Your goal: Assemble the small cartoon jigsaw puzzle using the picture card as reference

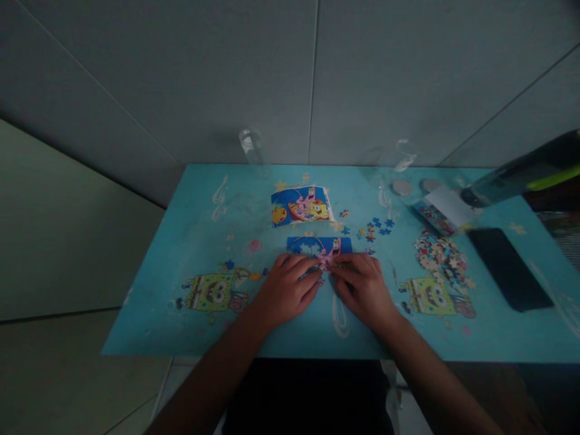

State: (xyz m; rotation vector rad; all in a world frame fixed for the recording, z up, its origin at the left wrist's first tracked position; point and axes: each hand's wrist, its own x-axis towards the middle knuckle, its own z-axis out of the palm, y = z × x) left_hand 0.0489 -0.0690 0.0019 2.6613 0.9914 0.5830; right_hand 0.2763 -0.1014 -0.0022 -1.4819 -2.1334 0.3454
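Note:
A partly assembled jigsaw puzzle with a blue background and a pink figure lies flat before me, with gaps at its left part. My left hand rests on its lower edge, fingers bent together at a pink puzzle piece. From the other side my right hand meets it, thumb and fingers closed at the same spot. The fingertips hide much of that piece and the puzzle's lower part. Just beyond the puzzle lies a reference picture of cartoon figures in a boat.
Loose blue pieces lie right of the puzzle, with a larger pile of pieces farther right. Near it are a black phone, a small box and round lids. Clear containers stand by the wall.

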